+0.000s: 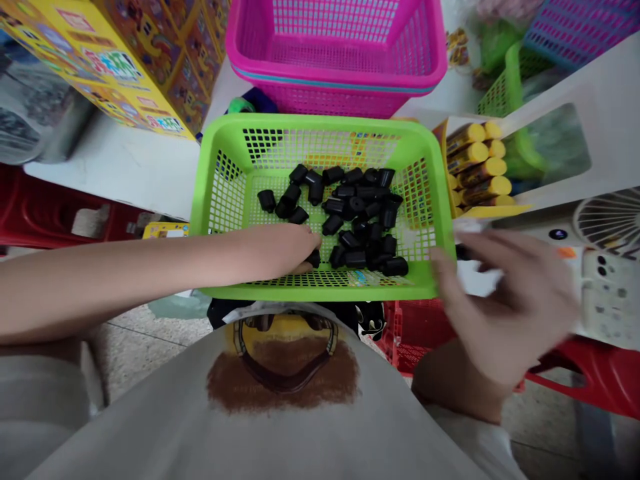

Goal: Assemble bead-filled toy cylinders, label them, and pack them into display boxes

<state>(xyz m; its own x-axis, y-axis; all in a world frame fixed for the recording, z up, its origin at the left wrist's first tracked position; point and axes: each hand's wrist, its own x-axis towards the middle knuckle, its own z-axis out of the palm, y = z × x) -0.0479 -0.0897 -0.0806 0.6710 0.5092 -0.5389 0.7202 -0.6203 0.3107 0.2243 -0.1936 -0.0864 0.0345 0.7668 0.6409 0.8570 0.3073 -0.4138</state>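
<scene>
A green plastic basket (pixel 320 293) with lattice sides holds many small black plastic caps (pixel 356 205), heaped mostly right of its middle. My left hand (pixel 295 248) reaches in over the near left side, its fingers closed around a black cap (pixel 314 259) that shows at the fingertips. Just outside the basket's right rim, my right hand (pixel 510 287) is smeared by motion. Its thumb and fingers are curved, and a small dark thing (pixel 464 252) shows by the fingertips; whether it is held is unclear.
Stacked pink baskets (pixel 335 80) stand behind the green one. A box of yellow tubes (pixel 477 163) sits at its right, near a white fan (pixel 610 223). A yellow printed carton (pixel 125 67) stands at back left. Red crates (pixel 417 333) are below.
</scene>
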